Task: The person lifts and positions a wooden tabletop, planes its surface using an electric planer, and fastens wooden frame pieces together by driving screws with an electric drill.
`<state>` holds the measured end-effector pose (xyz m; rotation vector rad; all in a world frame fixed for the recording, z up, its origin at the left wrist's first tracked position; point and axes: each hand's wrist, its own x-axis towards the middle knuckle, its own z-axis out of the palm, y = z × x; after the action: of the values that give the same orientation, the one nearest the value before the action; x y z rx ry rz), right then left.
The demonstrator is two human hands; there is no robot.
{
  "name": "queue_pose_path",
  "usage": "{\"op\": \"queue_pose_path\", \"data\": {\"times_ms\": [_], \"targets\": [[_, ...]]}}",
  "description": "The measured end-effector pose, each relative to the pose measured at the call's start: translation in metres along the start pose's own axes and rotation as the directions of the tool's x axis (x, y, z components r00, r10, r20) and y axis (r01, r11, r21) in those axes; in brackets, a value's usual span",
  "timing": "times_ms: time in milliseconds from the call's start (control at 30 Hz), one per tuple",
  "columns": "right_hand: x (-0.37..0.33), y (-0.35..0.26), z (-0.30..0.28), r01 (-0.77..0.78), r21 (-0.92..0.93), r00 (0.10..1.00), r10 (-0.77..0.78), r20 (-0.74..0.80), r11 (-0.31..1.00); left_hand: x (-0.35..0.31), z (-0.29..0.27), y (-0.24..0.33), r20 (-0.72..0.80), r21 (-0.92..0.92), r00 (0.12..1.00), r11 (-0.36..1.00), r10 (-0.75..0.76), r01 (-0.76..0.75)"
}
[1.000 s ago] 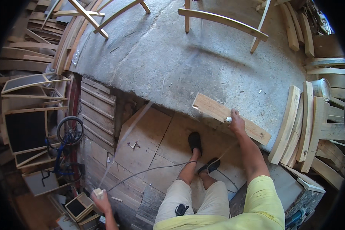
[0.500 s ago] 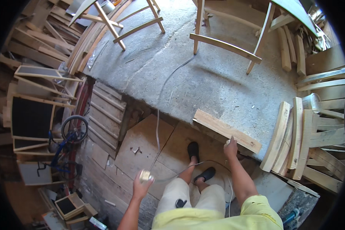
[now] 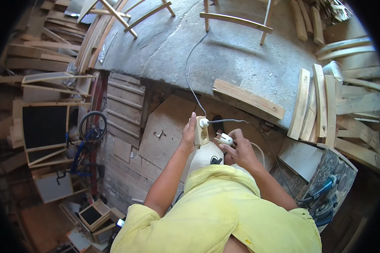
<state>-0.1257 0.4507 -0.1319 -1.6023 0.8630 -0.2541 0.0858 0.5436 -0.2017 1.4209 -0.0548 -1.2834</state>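
While your left hand (image 3: pixel 189 134) grips the beige oblong socket block (image 3: pixel 201 131) upright, a grey cable (image 3: pixel 190 71) is plugged in. Your right hand (image 3: pixel 237 148) pinches a white plug (image 3: pixel 225 139) just beside it.

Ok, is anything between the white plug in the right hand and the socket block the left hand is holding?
Nothing visible. The right hand holds the white plug just beside the socket block in the left hand. Another plug already sits in the block's upper end, above the gap, not across it.

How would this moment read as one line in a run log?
left hand: holds socket block, one plug already in | right hand: holds white plug beside block, not in | plank: lies on concrete slab
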Motion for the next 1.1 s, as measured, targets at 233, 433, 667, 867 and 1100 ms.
{"op": "queue_pose_path", "data": {"times_ms": [233, 433, 667, 867, 1100], "targets": [[-0.008, 0.008, 0.027, 0.017, -0.030, 0.999, -0.018, -0.031, 0.999, -0.037, 0.038, 0.004, 0.132, 0.126, 0.969, 0.966, 0.211, -0.227], [-0.016, 0.000, 0.025, 0.052, -0.131, 0.998, -0.047, 0.041, 0.990, -0.054, 0.032, -0.002, 0.202, 0.184, 0.928, 0.919, 0.312, -0.349], [-0.032, 0.010, 0.009, 0.006, -0.106, 1.000, -0.009, -0.026, 0.994, -0.058, 0.059, -0.007, 0.280, 0.375, 0.855, 0.770, 0.437, -0.516], [-0.063, 0.019, -0.014, 0.026, 0.570, 0.997, -0.061, 0.044, 0.821, -0.074, 0.081, 0.017, 0.317, 0.113, 0.948, 0.991, 0.038, -0.077], [-0.111, 0.001, -0.019, 0.226, 0.632, 0.974, -0.158, -0.163, 0.741, -0.138, 0.136, 0.050, 0.548, 0.391, 0.829, 0.910, -0.111, -0.137]]}}
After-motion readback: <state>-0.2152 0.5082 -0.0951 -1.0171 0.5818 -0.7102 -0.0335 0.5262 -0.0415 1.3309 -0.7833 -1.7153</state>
